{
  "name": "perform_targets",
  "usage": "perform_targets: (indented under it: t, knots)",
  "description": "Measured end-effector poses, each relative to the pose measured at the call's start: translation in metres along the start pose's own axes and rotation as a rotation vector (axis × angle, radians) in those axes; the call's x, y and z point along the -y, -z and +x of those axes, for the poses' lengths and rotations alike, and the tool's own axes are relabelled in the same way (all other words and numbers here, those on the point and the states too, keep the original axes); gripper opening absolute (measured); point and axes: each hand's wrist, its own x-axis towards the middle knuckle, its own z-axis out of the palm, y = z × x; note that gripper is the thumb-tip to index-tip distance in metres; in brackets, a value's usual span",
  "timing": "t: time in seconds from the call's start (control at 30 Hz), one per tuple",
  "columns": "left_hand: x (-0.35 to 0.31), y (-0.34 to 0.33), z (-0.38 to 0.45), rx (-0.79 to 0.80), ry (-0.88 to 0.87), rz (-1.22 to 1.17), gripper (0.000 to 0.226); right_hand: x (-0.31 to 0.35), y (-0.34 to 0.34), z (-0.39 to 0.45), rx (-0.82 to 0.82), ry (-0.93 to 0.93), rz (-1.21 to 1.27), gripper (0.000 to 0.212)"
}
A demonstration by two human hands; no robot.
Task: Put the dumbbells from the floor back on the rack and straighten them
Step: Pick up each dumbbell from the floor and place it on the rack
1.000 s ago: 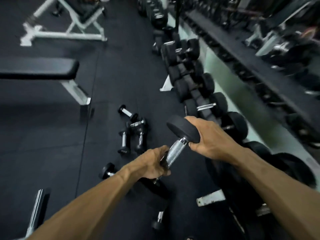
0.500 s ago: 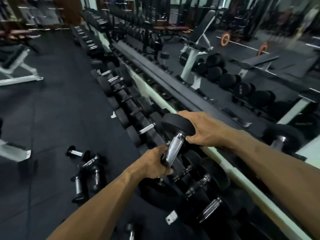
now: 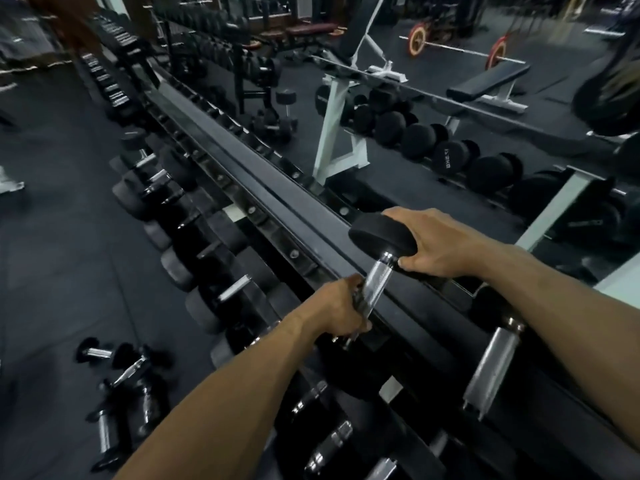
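Note:
I hold a black dumbbell [image 3: 379, 237] with a chrome handle over the top shelf of the long black rack [image 3: 277, 216]. My left hand [image 3: 341, 306] grips the lower part of the handle and hides the near head. My right hand [image 3: 436, 242] cups the far round head from the right. The dumbbell is tilted, far head higher. Several small dumbbells [image 3: 121, 386] lie on the dark floor at lower left. The lower shelf carries a row of black dumbbells [image 3: 207, 258].
A mirror behind the rack reflects a white-framed rack [image 3: 337, 140], a bench [image 3: 488, 83] and a barbell [image 3: 457, 50]. Another chrome-handled dumbbell [image 3: 491, 365] rests on the top shelf at right, under my right forearm. Dark rubber floor [image 3: 52, 254] spreads left.
The view has swung up from the floor to the rack. Both hands have carried the dumbbell up and rightward, from above the floor to over the top shelf.

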Motion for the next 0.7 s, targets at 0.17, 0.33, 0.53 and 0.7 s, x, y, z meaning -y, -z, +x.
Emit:
perform_targets:
  t: [0.17,0.33,0.53,0.7]
  knots:
    - [-0.006,-0.002,0.059,0.035,0.056,0.030,0.082,-0.052,-0.004,0.036,0.030,-0.011,0.017,0.054]
    - [-0.006,0.002,0.098,0.066,0.048,0.065,0.065,-0.090,-0.011,0.062,0.028,-0.062,0.060,0.056]
    - [-0.004,0.004,0.097,0.091,0.027,0.060,0.065,-0.095,-0.016,0.057,0.026,-0.102,0.091,0.059]
    - [-0.007,0.003,0.090,0.035,0.039,0.148,0.058,-0.092,-0.014,0.053,0.012,-0.133,0.074,0.060]
